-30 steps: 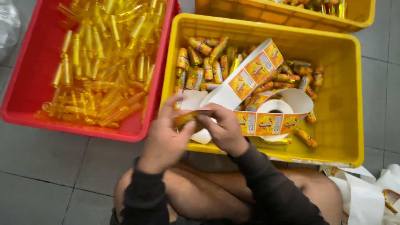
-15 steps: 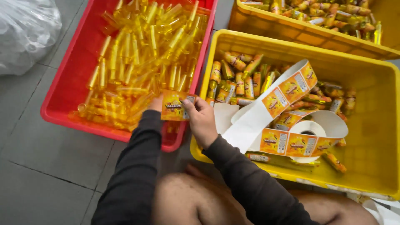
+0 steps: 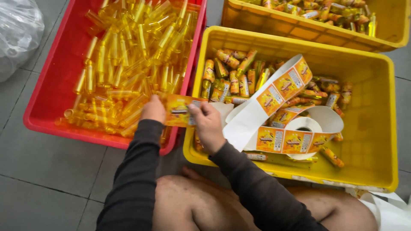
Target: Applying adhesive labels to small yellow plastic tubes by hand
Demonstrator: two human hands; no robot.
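Between a red crate (image 3: 43, 124) and a yellow crate (image 3: 385, 128) on a grey tiled floor, two hands in black sleeves pinch one orange label (image 3: 179, 110) stretched flat over the red crate's rim. Left hand (image 3: 154, 109) grips its left edge, fingertips hidden behind it; right hand (image 3: 208, 124) grasps the right edge. Whether a tube lies under the label cannot be made out. Clear yellow tubes (image 3: 128, 64) fill the red crate, its top cut off. Labelled tubes (image 3: 231, 77) and a label roll (image 3: 299, 132) sit in the yellow crate.
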